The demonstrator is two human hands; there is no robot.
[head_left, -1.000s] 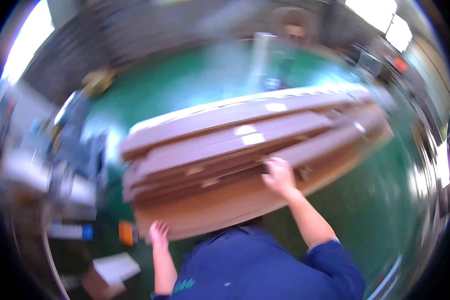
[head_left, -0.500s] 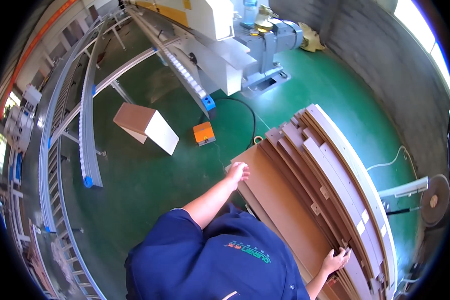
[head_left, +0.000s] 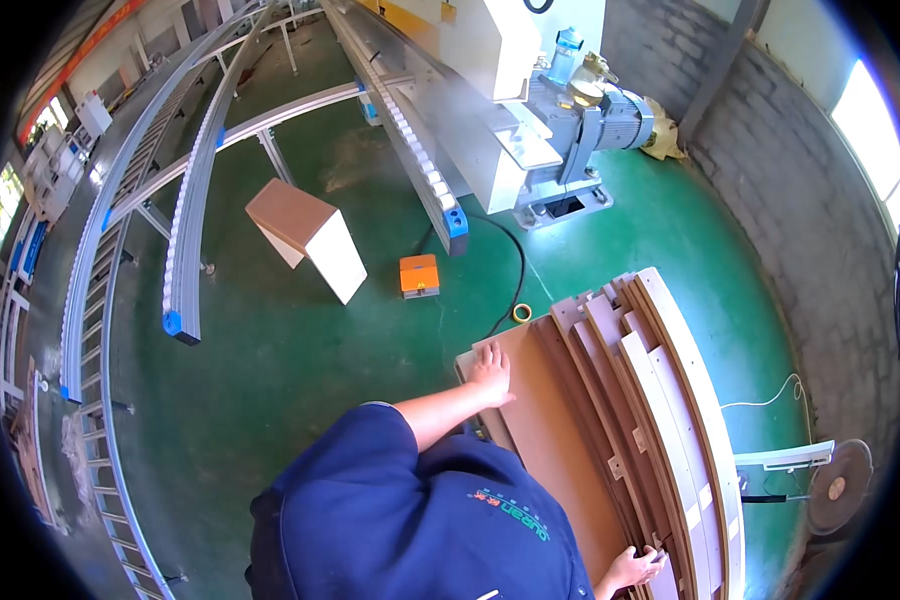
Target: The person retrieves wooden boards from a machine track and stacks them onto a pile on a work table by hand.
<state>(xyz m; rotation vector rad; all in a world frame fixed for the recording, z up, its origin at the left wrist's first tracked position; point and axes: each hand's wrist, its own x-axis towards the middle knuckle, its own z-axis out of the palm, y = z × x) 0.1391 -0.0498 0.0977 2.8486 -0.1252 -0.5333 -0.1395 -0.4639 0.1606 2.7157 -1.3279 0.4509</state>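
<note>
A long brown board (head_left: 560,430) lies at the near side of a stack on my right. My left hand (head_left: 491,374) rests on its far end, fingers stretched out and apart over the surface. At the near end, my right hand (head_left: 636,567) has its fingers curled in beside the stacked strips; what they close on, if anything, is too small to make out. Several narrow brown and pale boards (head_left: 660,400) stand side by side in the stack, some with cut notches and small white patches.
An orange foot pedal box (head_left: 419,275) and a roll of tape (head_left: 521,313) are on the green floor. Beyond stand a bent brown-and-white panel (head_left: 320,235), roller conveyor rails (head_left: 192,240) and a machine with a grey motor (head_left: 615,120). A round fan (head_left: 838,487) is at right.
My left hand has gone from hovering with curled fingers at the board's far end to lying flat on it. The view has shifted; my right hand stays by the stack's near end.
</note>
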